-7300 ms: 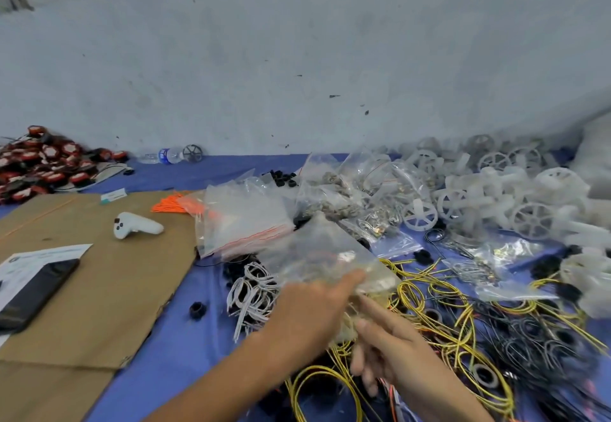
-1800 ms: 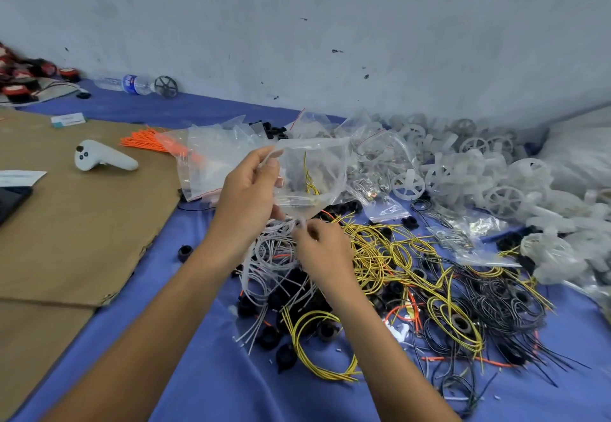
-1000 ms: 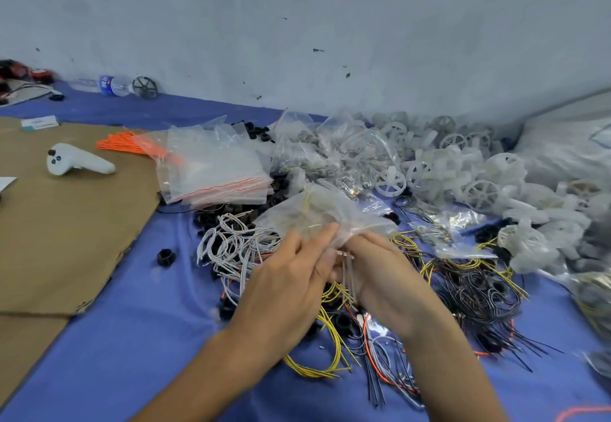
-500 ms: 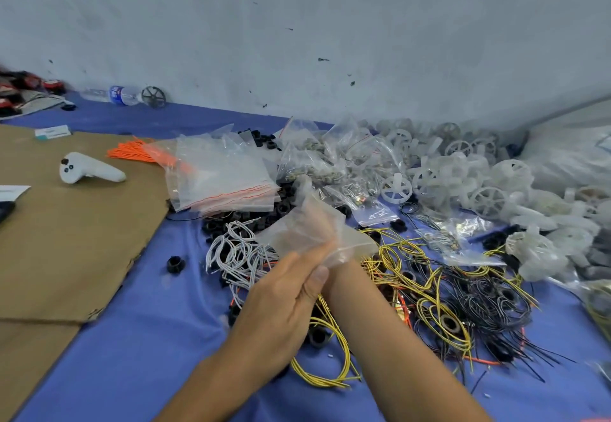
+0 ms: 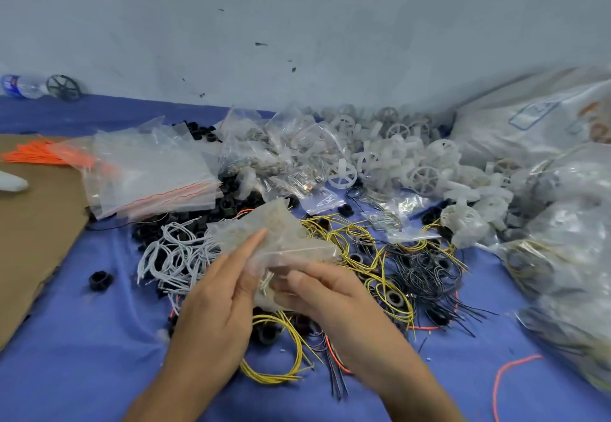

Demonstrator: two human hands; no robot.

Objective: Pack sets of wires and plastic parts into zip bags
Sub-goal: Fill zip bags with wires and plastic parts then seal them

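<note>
Head view: a blue cloth [image 5: 82, 355] covers the whole work surface and serves as a catch-all, so loose stock stays within arm's reach. At 9 o'clock lies a cardboard sheet [image 5: 33, 239]. At 3 o'clock bulky filled sacks [image 5: 562, 239] slump against each other, probably bulk supply kept to one side. At 1 o'clock a heap of white plastic wheels [image 5: 423, 163] is banked towards the wall. At 10 o'clock a stack of empty zip bags [image 5: 148, 173] lies flat with its red-striped edges facing the person, handy for taking one at a time. Yellow and black wires [image 5: 413, 266] sprawl from the centre towards 3 o'clock, and white wires [image 5: 175, 253] are bunched just left of centre. At the centre, raised above the wires, is the zip bag [image 5: 274, 233] in work, held between both hands. The left hand [image 5: 218, 302] pinches it, forefinger laid straight up its face. The right hand [image 5: 330, 296] curls round its lower edge to steady it. The plastic is blurred, so I cannot tell whether the bag's mouth is closed. It seems to hold thin pale pieces. A lone black ring [image 5: 99, 281] sits at 8 o'clock, apart from the piles.
</note>
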